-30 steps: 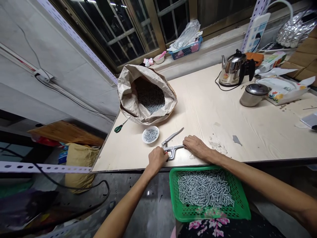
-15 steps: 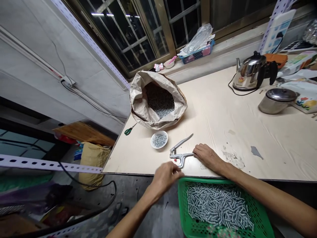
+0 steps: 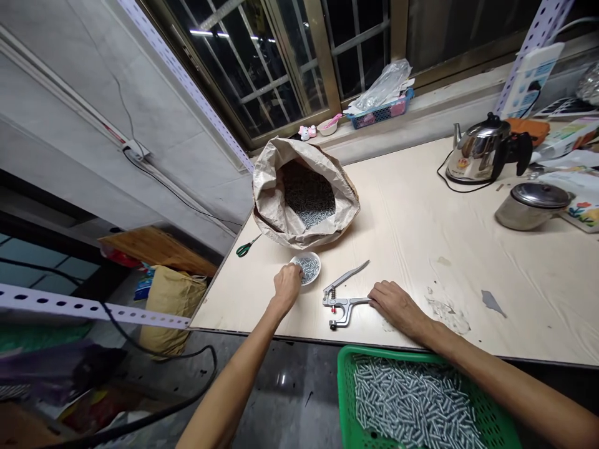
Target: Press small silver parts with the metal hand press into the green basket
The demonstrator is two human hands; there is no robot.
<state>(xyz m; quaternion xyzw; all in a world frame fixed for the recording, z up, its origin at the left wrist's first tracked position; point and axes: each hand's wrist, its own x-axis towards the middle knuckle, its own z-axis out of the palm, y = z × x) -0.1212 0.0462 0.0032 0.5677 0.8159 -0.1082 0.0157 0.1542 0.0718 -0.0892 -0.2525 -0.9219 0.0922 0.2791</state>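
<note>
The left hand [image 3: 287, 284] is bunched at the near rim of the small dish [image 3: 309, 267], fingertips among the tiny metal pieces; whether it has one pinched I cannot tell. Better, I'd judge, to lift a single piece with thumb and forefinger than a clump (the light dish could skid). The right hand [image 3: 397, 302] lies loosely open, fingertips on the lower handle of the press pliers [image 3: 340, 299], which lie between the hands; firm downward pressure would steady them.
</note>
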